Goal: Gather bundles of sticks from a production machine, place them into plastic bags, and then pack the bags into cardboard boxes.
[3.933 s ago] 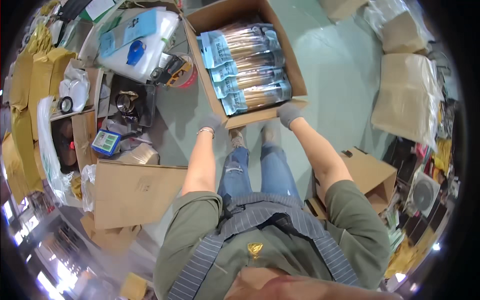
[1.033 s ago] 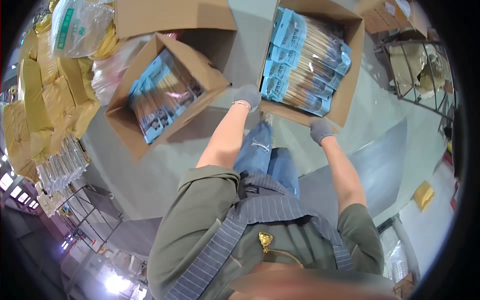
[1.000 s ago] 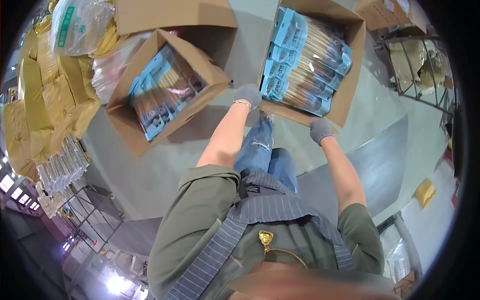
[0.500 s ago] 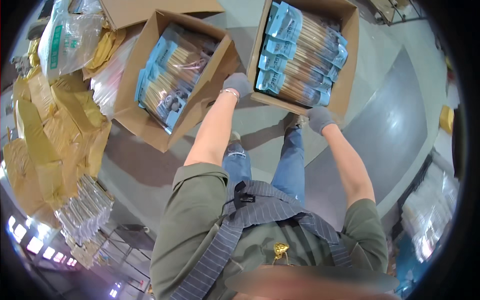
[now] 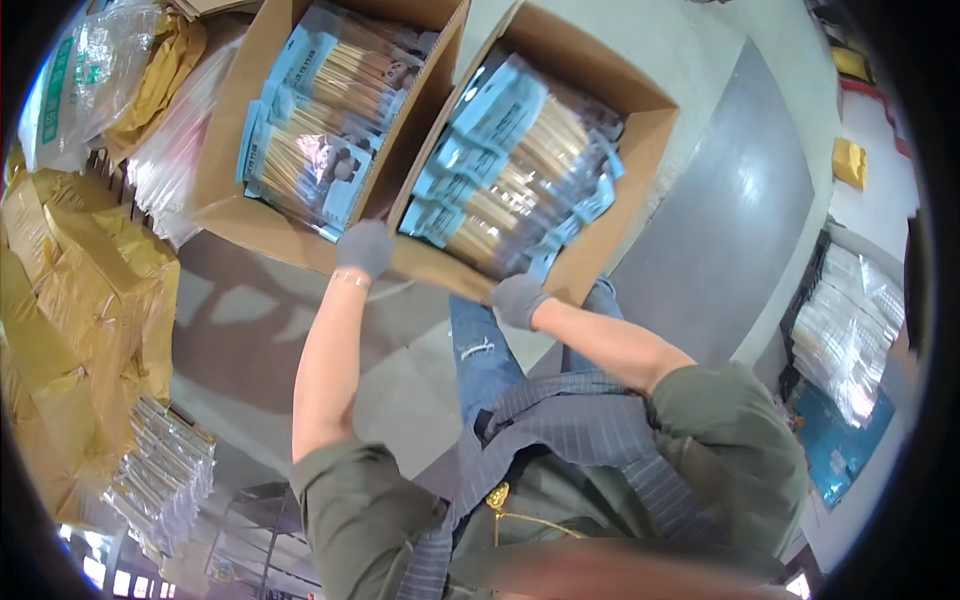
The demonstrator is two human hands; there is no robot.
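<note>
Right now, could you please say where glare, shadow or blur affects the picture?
In the head view, glare streaks the clear bags and brightens the dark floor patch; shadow darkens the floor below the left box; a blurred shape smears the bottom edge; black fills the corners.

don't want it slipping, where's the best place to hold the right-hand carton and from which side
Probably the near wall of the right-hand carton, from the person's side, with a wide two-handed grip: it faces the body, and the open top bares its rim. The left side looks a poorer grip, crowded by the other carton.
</note>
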